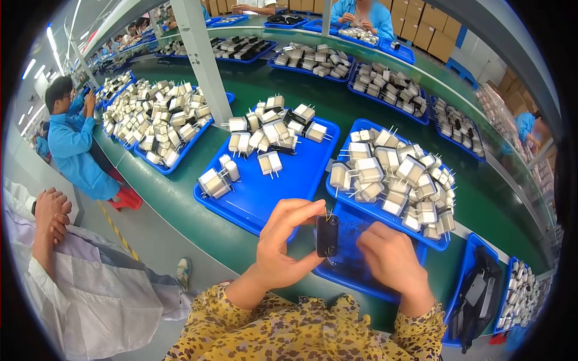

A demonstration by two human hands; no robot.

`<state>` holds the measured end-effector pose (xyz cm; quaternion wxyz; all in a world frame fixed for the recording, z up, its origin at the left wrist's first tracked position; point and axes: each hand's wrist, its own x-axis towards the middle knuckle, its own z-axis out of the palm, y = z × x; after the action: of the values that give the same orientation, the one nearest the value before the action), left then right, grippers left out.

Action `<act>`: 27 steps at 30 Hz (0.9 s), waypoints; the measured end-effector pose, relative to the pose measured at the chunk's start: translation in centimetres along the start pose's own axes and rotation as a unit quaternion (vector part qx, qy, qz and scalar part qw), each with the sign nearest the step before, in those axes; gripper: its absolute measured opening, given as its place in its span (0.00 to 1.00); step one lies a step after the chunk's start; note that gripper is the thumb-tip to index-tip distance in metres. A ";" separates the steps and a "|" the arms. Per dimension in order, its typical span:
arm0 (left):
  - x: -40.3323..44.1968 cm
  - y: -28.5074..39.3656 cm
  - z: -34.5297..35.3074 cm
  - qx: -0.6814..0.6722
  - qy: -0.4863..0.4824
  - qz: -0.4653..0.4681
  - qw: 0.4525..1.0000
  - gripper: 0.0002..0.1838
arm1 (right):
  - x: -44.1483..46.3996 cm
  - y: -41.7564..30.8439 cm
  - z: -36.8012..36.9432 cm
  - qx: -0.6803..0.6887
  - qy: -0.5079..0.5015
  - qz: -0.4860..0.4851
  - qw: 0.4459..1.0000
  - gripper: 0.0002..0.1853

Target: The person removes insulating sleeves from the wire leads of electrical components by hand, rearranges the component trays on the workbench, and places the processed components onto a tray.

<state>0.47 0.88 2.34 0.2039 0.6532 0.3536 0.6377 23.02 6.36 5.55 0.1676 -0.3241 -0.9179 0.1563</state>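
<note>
My left hand (283,243) grips a small black rectangular plastic piece (327,236) upright between thumb and fingers. Thin metal wires or pins stick out at its top and bottom. To its right, my right hand (391,256) is closed with curled fingertips; what they hold, if anything, I cannot make out. Below both hands lies a blue tray (373,287) with dark contents, partly hidden. Ahead on the left, another blue tray (256,201) bears white-and-black plug adapters (274,129) with metal prongs. A heaped tray of similar white adapters (394,174) stands ahead on the right.
A large pile of adapters (162,114) fills trays at the left. A grey post (201,57) rises behind the green bench (171,189). Black parts (478,295) lie in a tray at right. A person in a white coat (102,289) stands close on my left; other workers are beyond.
</note>
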 end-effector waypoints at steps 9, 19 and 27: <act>-0.1 0.5 0.4 0.013 0.033 -0.034 0.999 0.36 | 0.1 -0.1 -1.4 0.036 0.101 -0.010 0.994 0.07; -1.3 0.5 0.7 -0.040 0.006 -0.072 0.997 0.39 | -1.0 -3.5 -5.3 0.089 0.219 -0.054 0.970 0.08; -1.9 1.1 1.6 -0.037 0.008 -0.072 0.997 0.40 | -1.4 -4.4 -5.7 0.059 0.226 -0.093 0.968 0.09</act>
<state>2.41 -0.95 1.69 0.2705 0.6131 0.3779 0.6389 23.98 3.24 12.07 0.4033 -0.2540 -0.8714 0.1162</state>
